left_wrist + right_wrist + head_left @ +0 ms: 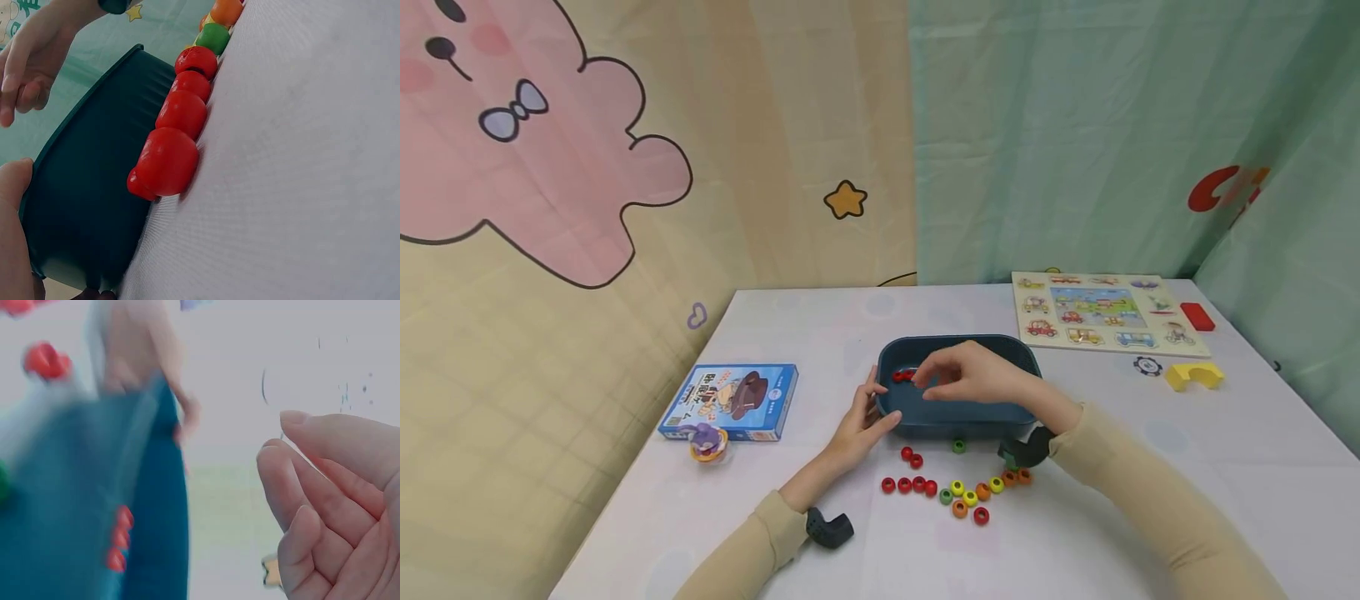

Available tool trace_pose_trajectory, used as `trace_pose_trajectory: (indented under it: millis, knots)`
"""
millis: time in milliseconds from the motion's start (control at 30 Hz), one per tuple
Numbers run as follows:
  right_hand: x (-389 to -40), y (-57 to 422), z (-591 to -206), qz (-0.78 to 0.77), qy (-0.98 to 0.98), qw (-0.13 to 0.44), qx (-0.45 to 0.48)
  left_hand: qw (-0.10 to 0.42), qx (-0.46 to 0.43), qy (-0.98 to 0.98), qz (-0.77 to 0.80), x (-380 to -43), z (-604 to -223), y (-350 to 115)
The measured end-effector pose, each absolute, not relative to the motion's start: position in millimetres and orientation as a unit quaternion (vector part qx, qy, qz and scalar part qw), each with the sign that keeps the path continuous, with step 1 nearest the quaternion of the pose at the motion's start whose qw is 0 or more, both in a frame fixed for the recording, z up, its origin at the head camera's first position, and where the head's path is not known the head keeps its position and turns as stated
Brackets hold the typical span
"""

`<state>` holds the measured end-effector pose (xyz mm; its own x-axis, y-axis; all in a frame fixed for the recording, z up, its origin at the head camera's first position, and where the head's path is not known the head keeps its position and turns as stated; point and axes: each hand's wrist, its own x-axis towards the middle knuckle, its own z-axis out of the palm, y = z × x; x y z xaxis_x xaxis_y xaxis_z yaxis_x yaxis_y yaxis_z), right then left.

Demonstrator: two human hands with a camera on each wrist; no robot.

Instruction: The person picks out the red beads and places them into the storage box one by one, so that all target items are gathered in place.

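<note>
A dark blue rectangular bin (958,430) sits on the table in the head view, with a few red beads (903,376) lying inside. My left hand (855,429) grips its left end, thumb at the near rim, fingers round the side. Over the bin hovers my right hand (973,377), fingers loosely bent. In the right wrist view its thumb and index fingertips (294,417) come close, holding nothing. In front of the bin lie several loose beads: red ones (919,484), yellow ones (957,487), orange ones (983,492) and green ones (946,496). Large red beads (167,161) line the bin's side in the left wrist view.
A blue game box (726,400) lies at left, a small purple toy (706,440) at its near edge. Back right are a picture puzzle board (1097,310), a red block (1197,317), a round chip (1147,367) and a yellow arch block (1195,376). Curtains hang behind the table.
</note>
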<state>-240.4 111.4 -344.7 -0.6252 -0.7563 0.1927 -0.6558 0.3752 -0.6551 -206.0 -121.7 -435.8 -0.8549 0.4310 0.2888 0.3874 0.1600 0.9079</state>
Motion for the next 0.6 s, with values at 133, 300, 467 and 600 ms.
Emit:
trace_pose_trajectory:
  millis: [133, 300, 467, 600]
  knots:
    - [-218, 112, -366, -0.370, 0.808, 0.068, -0.454, 0.013, 0.272, 0.765, 0.584, -206, -436, -122]
    - [-196, 106, -391, -0.413, 0.791, 0.078, -0.445, 0.007, 0.274, 0.767, 0.581, -206, -437, -122]
    - [-183, 99, -416, -0.433, 0.793, 0.080, -0.420, 0.008, 0.273, 0.766, 0.581, -206, -437, -122]
    - [-182, 97, -433, -0.427, 0.807, 0.067, -0.403, 0.011, 0.272, 0.764, 0.585, -206, -436, -122]
